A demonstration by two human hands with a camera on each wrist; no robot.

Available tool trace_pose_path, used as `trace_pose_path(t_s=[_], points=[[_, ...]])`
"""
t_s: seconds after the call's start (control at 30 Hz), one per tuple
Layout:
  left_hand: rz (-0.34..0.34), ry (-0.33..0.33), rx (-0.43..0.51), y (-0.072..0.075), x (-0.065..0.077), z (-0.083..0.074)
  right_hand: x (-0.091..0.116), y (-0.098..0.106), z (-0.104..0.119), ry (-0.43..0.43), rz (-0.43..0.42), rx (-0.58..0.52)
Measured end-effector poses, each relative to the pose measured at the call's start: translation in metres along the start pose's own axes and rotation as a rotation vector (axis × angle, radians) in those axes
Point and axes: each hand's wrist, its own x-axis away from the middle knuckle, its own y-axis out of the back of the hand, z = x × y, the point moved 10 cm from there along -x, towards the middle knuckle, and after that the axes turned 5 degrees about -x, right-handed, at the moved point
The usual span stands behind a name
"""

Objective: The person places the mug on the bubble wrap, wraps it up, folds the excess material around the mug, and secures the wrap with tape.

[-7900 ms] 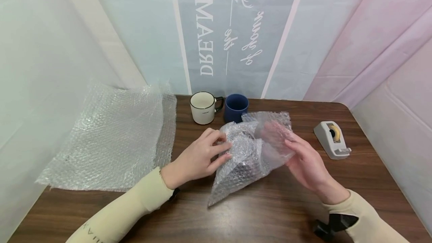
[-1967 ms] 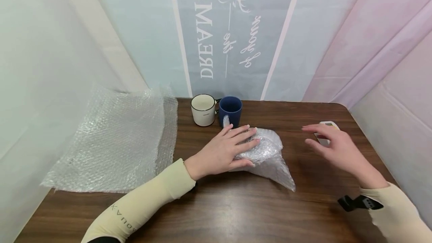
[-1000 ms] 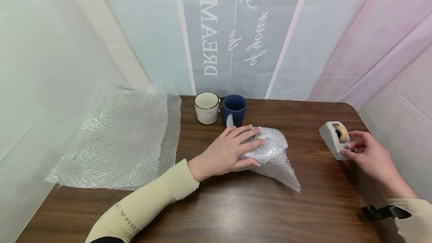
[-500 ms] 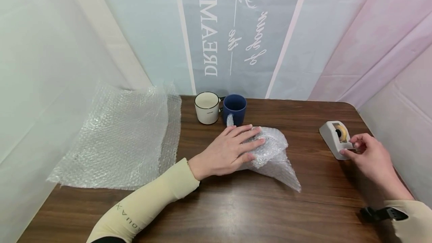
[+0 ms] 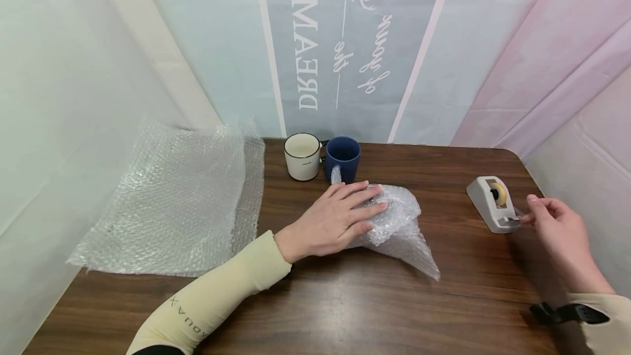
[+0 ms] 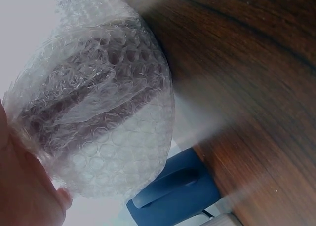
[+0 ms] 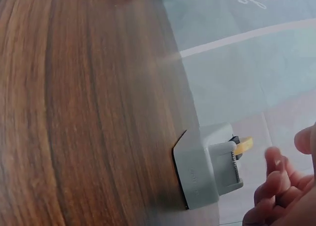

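My left hand rests with fingers spread on a bundle of bubble wrap. In the left wrist view the bubble-wrapped bundle looks rounded, and what lies inside is too blurred by the wrap to name. My right hand is just right of a white tape dispenser holding a yellowish roll. A faint clear strip of tape runs from the dispenser's cutting edge to my right fingertips, which pinch its end. The right wrist view shows the dispenser beside my curled fingers.
A cream mug with a black rim and a blue mug stand at the back of the wooden table. At the left lies a large bubble wrap sheet. Cloth curtains enclose the back and sides.
My right hand reached over to the tape dispenser, took hold of the tape end and has drawn slightly right from it. The left hand went from handling the wrap to resting on the bundle.
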Motion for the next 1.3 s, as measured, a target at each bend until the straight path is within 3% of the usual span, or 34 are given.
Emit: trace_pose_path(t_s=[0.17,0.37,0.6,0.73,0.87,1.03,1.17,1.3], points=[[0.010,0.024,0.030,-0.001,0.001,0.002,0.001,0.000,-0.009,-0.050,0.056,-0.038],[0.003,0.027,0.048,-0.001,0.001,0.002,0.003,0.002,-0.022,-0.051,0.133,0.102],[0.006,0.027,0.063,0.000,0.000,0.004,0.006,0.000,-0.035,-0.021,0.255,0.104],[0.011,0.029,0.072,-0.001,0.001,0.005,0.007,-0.004,-0.036,-0.003,0.287,0.030],[0.000,0.020,0.075,-0.001,0.000,0.004,0.008,-0.010,-0.037,-0.038,0.308,-0.008],[0.005,0.017,0.066,-0.002,-0.001,0.003,0.007,-0.013,-0.040,-0.080,0.290,0.040],[0.012,0.023,0.065,-0.003,-0.001,0.003,0.006,-0.019,-0.043,-0.065,0.310,0.061],[0.013,0.025,0.068,-0.004,-0.001,0.003,0.004,-0.024,-0.045,-0.063,0.351,0.162]])
